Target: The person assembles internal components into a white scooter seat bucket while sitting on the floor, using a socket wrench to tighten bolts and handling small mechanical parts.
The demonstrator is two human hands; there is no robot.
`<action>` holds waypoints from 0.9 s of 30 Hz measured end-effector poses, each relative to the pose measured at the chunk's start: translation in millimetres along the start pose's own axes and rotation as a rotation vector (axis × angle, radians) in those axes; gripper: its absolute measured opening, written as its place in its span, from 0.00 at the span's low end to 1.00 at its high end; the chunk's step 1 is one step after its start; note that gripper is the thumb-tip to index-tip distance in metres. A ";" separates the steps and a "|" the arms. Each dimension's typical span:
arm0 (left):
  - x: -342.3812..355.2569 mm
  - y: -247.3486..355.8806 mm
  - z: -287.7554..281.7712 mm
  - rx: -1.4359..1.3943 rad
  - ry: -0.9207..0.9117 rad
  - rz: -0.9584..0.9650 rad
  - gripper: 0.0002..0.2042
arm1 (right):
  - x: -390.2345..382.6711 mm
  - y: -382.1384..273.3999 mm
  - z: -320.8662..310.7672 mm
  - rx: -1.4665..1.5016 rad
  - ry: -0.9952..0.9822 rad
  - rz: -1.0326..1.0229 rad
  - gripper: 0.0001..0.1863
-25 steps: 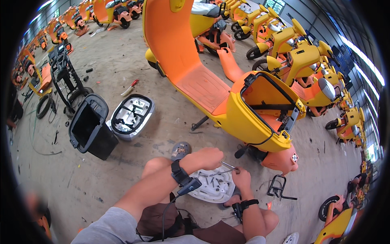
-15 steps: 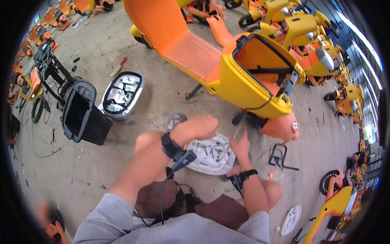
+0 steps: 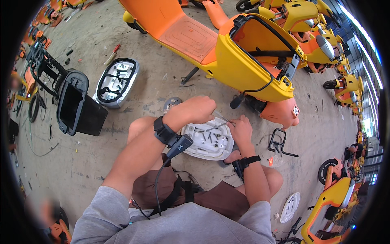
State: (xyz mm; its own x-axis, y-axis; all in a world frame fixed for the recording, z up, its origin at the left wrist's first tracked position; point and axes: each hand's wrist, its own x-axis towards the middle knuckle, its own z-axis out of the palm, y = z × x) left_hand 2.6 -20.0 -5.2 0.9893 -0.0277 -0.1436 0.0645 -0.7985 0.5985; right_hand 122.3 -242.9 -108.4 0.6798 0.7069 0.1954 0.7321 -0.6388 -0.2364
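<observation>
A white plastic panel point(image 3: 199, 151) lies on the floor between my feet, with several screws and small metal parts on its inner face. My left hand point(image 3: 199, 110) is closed in a fist over the panel's far left edge; what it grips, if anything, is hidden under the fingers. At the panel's right edge, my right hand point(image 3: 241, 129) has its fingers bent around the end of a thin metal rod point(image 3: 218, 125), which slants leftward over the panel. The rod's exact kind is too small to tell.
A yellow and orange scooter body point(image 3: 239, 61) stands just ahead. To the left are a black open bin point(image 3: 83, 110), a grey-white shell with black seal point(image 3: 117, 83) and a red-handled tool point(image 3: 113, 55). A black metal bracket point(image 3: 280, 143) and another white panel point(image 3: 290, 207) lie right.
The view has shifted, so the floor things sit higher now. My right hand's raised finger has bent in toward the rod. My left hand stays fisted over the panel.
</observation>
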 end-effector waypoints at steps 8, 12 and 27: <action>-0.9 -0.4 -1.3 0.014 0.002 0.016 0.11 | 4.5 4.0 10.9 0.289 -0.202 0.355 0.13; -2.0 5.3 -6.1 -0.009 -0.005 -0.016 0.11 | -1.9 15.1 19.1 0.287 -0.119 0.142 0.15; 3.0 -2.4 2.5 0.051 -0.006 0.013 0.14 | 4.6 -10.7 6.8 0.103 -0.223 0.239 0.30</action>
State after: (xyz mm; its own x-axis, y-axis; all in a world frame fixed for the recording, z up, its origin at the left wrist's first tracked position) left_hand 5.1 -19.6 -8.9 0.9891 -0.0421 -0.1407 0.0443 -0.8278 0.5593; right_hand 117.3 -230.8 -111.4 0.7973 0.5972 -0.0874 0.5375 -0.7685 -0.3472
